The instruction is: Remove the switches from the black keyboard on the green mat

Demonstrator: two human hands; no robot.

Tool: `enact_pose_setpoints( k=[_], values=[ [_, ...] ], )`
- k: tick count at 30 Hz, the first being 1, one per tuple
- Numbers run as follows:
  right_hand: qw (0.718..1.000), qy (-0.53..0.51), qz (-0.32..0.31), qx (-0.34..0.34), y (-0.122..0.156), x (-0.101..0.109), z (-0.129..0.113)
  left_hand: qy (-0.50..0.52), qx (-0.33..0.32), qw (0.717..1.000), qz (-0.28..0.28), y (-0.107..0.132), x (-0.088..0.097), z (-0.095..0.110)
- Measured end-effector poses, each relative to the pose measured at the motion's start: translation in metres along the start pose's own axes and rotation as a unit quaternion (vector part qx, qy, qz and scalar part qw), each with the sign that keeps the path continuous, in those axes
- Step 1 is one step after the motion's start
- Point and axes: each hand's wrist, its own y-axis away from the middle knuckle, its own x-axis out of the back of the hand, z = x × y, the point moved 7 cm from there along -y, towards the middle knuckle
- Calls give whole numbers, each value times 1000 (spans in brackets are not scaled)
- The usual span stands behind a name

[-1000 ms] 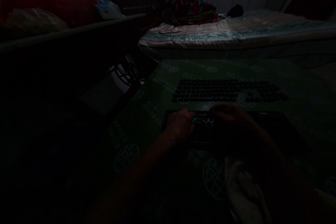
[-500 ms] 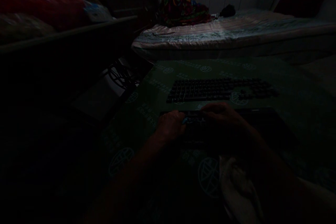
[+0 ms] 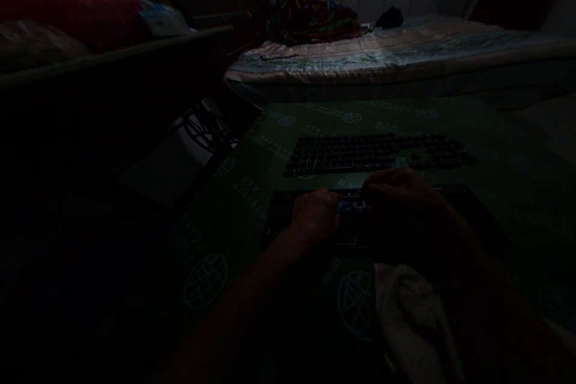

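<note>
The room is very dark. A black keyboard lies across the green patterned table cover, with both my hands over it. My left hand rests on its left half, fingers curled in; a small bluish patch shows beside the thumb, too dim to name. To its right, my right hand is at the keyboard's back edge with thumb and fingers pinched together. What sits in either hand is hidden. Behind the keyboard, black keycaps are laid out in keyboard order, with a gap toward the right.
A crumpled light cloth lies in front of the keyboard on the green table cover. Beyond the table stands a bed with a dark patterned blanket. At left, a shelf holds a red bag.
Both hands have shifted to the right along the keyboard, uncovering its left end. The bluish patch now shows farther right. The keycaps and cloth stay in place.
</note>
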Motion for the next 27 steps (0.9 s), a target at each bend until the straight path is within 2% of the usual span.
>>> enact_pose_setpoints(
  k=[7,9,13,16,21,27],
  values=[
    [999,-19,-24,21,-4,-12,-2,-4,25,1000,-13,7,-1,-13],
    [999,-20,-21,19,-3,-8,-1,10,31,999,2,9,-5,-9],
    [1000,-12,5,3,-2,3,4,49,39,996,68,11,-13,-3],
    [1000,-11,3,2,-2,3,5,68,34,992,96,12,-16,-3],
    [999,-32,-12,-31,1,4,4,62,9,993,97,11,-13,2],
    [998,-10,21,-66,8,22,8,50,-28,995,82,4,-10,23]
  ],
)
